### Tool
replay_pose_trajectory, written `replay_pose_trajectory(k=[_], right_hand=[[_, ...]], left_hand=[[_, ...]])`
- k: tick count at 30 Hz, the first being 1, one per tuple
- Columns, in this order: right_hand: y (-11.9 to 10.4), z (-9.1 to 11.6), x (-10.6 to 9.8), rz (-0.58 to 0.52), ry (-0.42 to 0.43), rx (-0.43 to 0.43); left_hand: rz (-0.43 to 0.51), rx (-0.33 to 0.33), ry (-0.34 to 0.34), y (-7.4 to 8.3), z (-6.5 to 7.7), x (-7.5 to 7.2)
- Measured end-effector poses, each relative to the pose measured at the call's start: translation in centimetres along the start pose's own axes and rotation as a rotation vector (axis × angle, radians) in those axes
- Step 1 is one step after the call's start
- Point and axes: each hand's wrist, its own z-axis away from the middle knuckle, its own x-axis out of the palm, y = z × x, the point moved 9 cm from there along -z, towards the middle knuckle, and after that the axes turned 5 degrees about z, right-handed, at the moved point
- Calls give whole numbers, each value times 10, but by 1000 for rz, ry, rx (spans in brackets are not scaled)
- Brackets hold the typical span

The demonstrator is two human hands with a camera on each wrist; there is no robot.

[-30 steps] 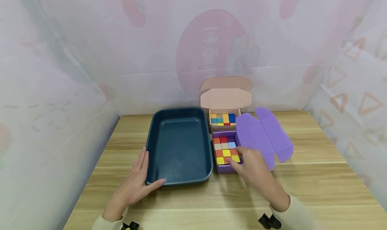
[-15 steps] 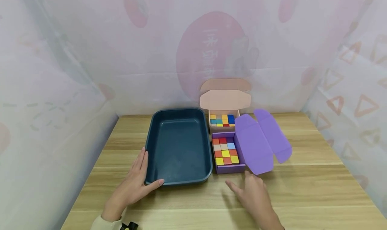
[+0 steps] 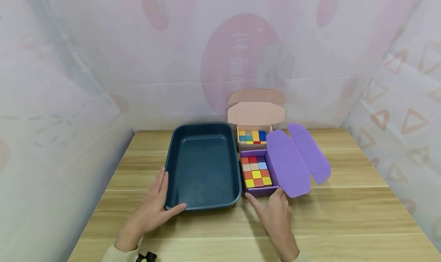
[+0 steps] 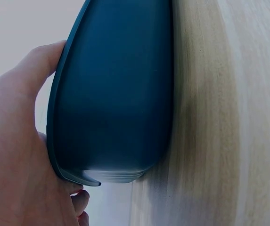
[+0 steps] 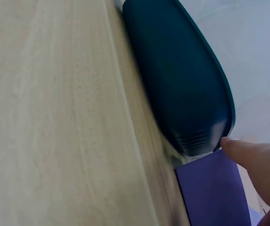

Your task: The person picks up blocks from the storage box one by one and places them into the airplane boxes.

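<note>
My left hand [image 3: 149, 210] rests on the near-left corner of a dark blue-green tray [image 3: 206, 166]. Its straight fingers lie along the left side and its thumb touches the front rim. In the left wrist view the thumb meets the tray's [image 4: 111, 94] rim. My right hand [image 3: 274, 216] is at the front wall of a small purple box [image 3: 261, 192], thumb by the left corner and fingers by the right one. Colored cube blocks [image 3: 256, 174] fill much of that box. In the right wrist view the thumb [image 5: 241, 151] reaches over beside the purple wall [image 5: 214, 190].
Behind the purple box stands an open tan cardboard box [image 3: 252, 147] with more colored blocks. The purple lid [image 3: 289, 166] spreads out to the right. A wooden table [image 3: 344, 220] carries everything, with printed cloth walls [image 3: 172, 63] around it.
My right hand has left the blocks in the purple box, pulled back toward me, then moved left and forward to the box's front wall. My left hand has stayed at the tray.
</note>
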Motion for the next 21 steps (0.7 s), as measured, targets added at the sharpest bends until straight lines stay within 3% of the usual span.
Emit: replay_pose_trajectory(k=[10, 21], right_hand=[[1, -10, -1, -111, 120, 14], [25, -20, -13, -137, 103, 5]], left_hand=[[6, 3, -5, 3, -1, 0], [2, 2, -8, 2, -1, 2]])
